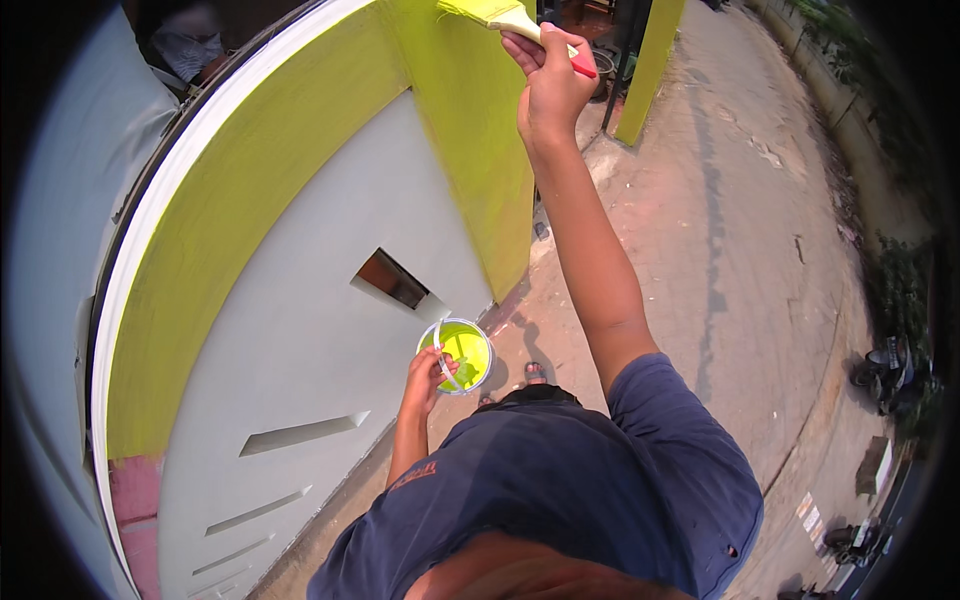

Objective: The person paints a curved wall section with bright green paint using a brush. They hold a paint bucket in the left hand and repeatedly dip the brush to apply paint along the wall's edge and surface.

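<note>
My right hand [553, 82] is raised far out and grips a paintbrush [517, 21] by its pale handle with a red end. Yellow-green paint coats the bristles, which are at the upper part of a yellow-green wall pillar [480, 142]; whether they touch it I cannot tell. Low by my waist, my left hand [426, 379] holds a white plastic paint bucket [489, 373] by its handle. Bright yellow-green paint [469, 349] is inside the bucket. Beside it stands a pale grey wall [322, 292] with slot openings, topped by a yellow-green band [202, 217].
A white edge trim [161, 150] borders the band's top. Pink surface [136, 510] shows at the band's lower left end. Another yellow-green post [651, 82] stands beyond a doorway. Concrete pavement [675, 247] runs along the right, with parked motorcycles [889, 375] at its far side.
</note>
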Demonstrator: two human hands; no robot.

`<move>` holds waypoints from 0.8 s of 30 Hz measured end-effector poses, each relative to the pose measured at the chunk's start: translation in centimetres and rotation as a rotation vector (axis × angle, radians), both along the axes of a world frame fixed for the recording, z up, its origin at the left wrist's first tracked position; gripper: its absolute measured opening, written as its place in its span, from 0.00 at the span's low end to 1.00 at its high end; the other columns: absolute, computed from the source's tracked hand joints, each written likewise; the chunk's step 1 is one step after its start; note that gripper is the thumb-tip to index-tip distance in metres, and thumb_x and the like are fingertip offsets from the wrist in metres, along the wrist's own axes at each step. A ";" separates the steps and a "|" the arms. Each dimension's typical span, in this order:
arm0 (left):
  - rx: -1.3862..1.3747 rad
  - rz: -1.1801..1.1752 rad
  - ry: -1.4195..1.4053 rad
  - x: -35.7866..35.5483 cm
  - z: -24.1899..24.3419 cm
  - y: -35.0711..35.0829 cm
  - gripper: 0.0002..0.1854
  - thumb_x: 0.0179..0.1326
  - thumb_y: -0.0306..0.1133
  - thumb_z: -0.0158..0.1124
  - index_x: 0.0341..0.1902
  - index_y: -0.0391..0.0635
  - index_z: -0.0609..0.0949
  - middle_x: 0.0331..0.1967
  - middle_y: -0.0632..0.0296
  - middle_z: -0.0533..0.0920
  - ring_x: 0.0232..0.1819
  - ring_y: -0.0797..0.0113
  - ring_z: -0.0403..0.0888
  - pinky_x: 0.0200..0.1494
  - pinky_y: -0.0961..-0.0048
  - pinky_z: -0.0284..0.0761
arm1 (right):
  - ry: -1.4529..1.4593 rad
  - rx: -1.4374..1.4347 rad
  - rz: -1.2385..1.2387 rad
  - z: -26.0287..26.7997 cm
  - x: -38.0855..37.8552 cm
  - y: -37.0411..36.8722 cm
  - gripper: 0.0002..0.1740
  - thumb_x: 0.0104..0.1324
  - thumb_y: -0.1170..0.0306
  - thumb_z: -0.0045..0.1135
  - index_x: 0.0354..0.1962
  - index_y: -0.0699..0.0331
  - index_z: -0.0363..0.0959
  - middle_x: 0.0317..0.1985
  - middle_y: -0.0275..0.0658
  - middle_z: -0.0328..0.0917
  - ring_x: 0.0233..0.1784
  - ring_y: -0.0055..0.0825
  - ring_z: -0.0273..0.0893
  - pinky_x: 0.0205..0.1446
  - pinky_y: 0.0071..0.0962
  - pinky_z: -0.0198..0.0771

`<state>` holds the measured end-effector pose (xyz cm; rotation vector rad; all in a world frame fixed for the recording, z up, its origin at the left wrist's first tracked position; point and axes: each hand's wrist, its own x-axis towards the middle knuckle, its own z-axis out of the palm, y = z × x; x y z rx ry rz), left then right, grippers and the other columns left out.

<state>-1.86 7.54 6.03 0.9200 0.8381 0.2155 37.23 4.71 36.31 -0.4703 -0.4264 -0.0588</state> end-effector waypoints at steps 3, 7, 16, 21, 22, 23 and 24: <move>0.004 -0.010 -0.009 0.8 -0.1 0.4 0.13 0.70 0.37 0.57 0.53 0.43 0.76 0.36 0.60 0.82 0.41 0.64 0.84 0.50 0.67 0.81 | -0.017 0.054 0.068 0.9 1.1 1.5 0.06 0.72 0.75 0.54 0.39 0.69 0.66 0.40 0.51 0.80 0.41 0.41 0.86 0.50 0.35 0.86; -0.004 -0.013 -0.017 1.5 -0.4 0.7 0.14 0.69 0.37 0.57 0.53 0.43 0.76 0.36 0.60 0.82 0.41 0.65 0.84 0.51 0.67 0.81 | 0.139 -0.120 0.101 -8.9 0.0 1.0 0.05 0.72 0.76 0.53 0.38 0.69 0.67 0.40 0.50 0.80 0.42 0.39 0.86 0.49 0.35 0.86; -0.004 0.020 -0.030 2.4 -0.6 0.9 0.14 0.70 0.38 0.57 0.53 0.43 0.76 0.36 0.60 0.82 0.41 0.65 0.84 0.51 0.66 0.81 | 0.432 -0.563 0.077 -18.3 -1.9 -1.3 0.04 0.70 0.77 0.53 0.37 0.71 0.70 0.36 0.48 0.80 0.35 0.34 0.86 0.42 0.28 0.86; 0.007 0.009 -0.020 3.5 -0.2 1.1 0.15 0.70 0.40 0.58 0.53 0.43 0.76 0.38 0.59 0.81 0.42 0.63 0.83 0.52 0.66 0.79 | -0.037 -0.085 0.015 -2.9 1.1 -0.6 0.05 0.71 0.76 0.54 0.37 0.70 0.68 0.37 0.50 0.80 0.37 0.36 0.86 0.47 0.32 0.86; 0.009 0.009 -0.033 3.7 -0.1 1.2 0.13 0.70 0.38 0.57 0.52 0.43 0.76 0.37 0.60 0.82 0.41 0.65 0.84 0.51 0.67 0.80 | -0.109 0.017 0.016 -0.8 1.5 -0.5 0.05 0.71 0.76 0.53 0.38 0.70 0.67 0.38 0.52 0.80 0.37 0.39 0.86 0.48 0.34 0.86; 0.007 0.011 -0.013 3.7 0.0 1.2 0.13 0.70 0.38 0.57 0.52 0.44 0.76 0.37 0.60 0.82 0.41 0.65 0.84 0.51 0.67 0.80 | -0.128 0.048 0.011 0.7 1.8 -0.2 0.06 0.70 0.77 0.53 0.38 0.71 0.66 0.38 0.52 0.81 0.38 0.40 0.86 0.49 0.35 0.86; 0.010 0.011 -0.011 3.9 0.0 1.3 0.13 0.70 0.38 0.57 0.52 0.44 0.76 0.37 0.60 0.82 0.41 0.65 0.84 0.51 0.67 0.80 | -0.059 0.000 0.018 1.2 2.2 0.1 0.06 0.71 0.76 0.53 0.38 0.71 0.66 0.39 0.52 0.80 0.39 0.40 0.86 0.49 0.36 0.86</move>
